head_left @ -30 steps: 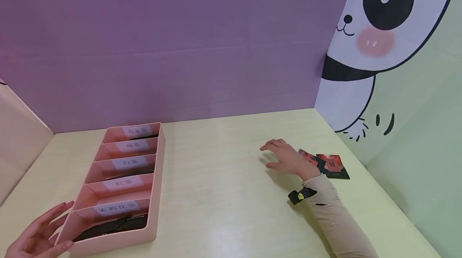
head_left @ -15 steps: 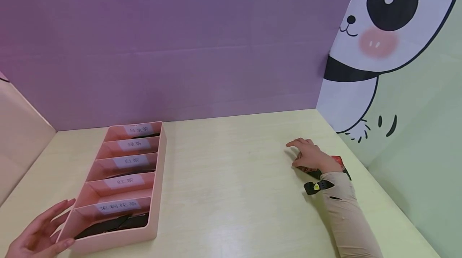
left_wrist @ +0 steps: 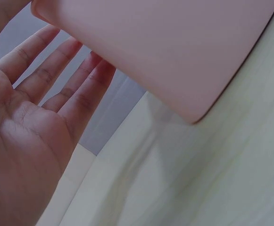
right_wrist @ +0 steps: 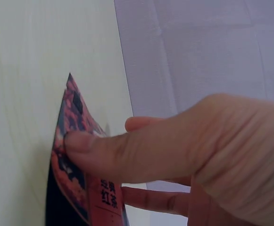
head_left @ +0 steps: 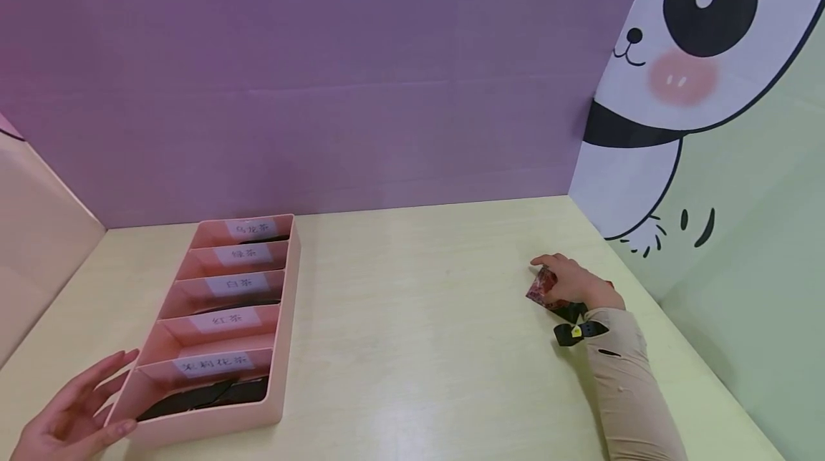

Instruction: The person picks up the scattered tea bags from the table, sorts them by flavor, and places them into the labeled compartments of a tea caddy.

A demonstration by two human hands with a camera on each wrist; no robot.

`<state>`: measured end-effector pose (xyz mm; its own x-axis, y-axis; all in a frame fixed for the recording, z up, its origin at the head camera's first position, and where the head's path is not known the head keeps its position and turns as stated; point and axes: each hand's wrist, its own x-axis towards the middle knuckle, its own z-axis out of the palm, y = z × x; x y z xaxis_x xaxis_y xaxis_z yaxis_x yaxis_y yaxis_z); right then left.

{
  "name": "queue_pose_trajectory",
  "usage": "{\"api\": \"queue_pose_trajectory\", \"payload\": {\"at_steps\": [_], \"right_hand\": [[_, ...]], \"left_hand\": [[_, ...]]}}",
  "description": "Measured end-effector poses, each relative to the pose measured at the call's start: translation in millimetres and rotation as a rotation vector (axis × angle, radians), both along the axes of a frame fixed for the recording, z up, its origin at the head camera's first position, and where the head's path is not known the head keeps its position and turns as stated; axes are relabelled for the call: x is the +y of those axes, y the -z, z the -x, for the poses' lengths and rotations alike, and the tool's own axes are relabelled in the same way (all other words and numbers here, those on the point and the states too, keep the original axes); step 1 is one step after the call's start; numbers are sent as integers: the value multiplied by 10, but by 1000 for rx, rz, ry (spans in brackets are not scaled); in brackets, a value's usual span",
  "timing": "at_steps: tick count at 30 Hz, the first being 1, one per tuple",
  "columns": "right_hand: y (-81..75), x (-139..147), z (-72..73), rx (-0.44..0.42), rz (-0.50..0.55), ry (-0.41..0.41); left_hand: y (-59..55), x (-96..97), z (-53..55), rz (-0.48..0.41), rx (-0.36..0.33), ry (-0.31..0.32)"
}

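A red-and-black tea sachet (head_left: 540, 288) is pinched by my right hand (head_left: 576, 285) at the table's right side. In the right wrist view, the thumb presses the printed face of the sachet (right_wrist: 99, 202) and the fingers lie behind it. A second sachet's red corner (head_left: 609, 283) barely shows beyond the hand. My left hand (head_left: 74, 407) touches the near-left corner of a pink divided box (head_left: 206, 425), thumb at the front and fingers along the side, fairly straight. The left wrist view has those fingers (left_wrist: 87, 89) against the box's outer edge.
The box's compartments carry handwritten paper labels (head_left: 215, 364). Black sachets (head_left: 215, 396) lie in the front compartment; dark edges show in some others. A purple wall (head_left: 361, 124) closes the back, and a panda-printed wall (head_left: 728, 160) stands close to the right hand.
My right hand has moved right to the sachets and now grips one, its near-left end tilted. The left hand stays at the box. The view has shifted slightly.
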<state>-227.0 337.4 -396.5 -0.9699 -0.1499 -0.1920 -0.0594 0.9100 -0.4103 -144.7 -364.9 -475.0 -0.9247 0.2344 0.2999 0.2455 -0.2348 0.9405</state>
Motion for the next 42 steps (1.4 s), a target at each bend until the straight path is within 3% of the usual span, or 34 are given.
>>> {"api": "queue_pose_trajectory", "payload": {"at_steps": [13, 22, 25, 28, 31, 34, 42], "right_hand": [[-82, -75, 24, 132, 42, 10], [-192, -148, -6, 312, 61, -21], [-250, -182, -24, 325, 82, -15], [-320, -226, -55, 332, 116, -2], [-403, -284, -98, 349, 156, 18], [-473, -375, -133, 379, 194, 33], [-586, -736, -127, 517, 233, 16]], "left_hand": [[-53, -20, -78, 48, -1, -42], [-100, -2, -111, 39, 45, -37], [-132, 19, -113, 36, 69, -21], [-183, 44, -95, 18, 118, 36], [-241, 76, -75, 41, 136, 58], [-273, 111, -69, 72, 120, 39], [-243, 96, -107, 58, 119, 37]]}}
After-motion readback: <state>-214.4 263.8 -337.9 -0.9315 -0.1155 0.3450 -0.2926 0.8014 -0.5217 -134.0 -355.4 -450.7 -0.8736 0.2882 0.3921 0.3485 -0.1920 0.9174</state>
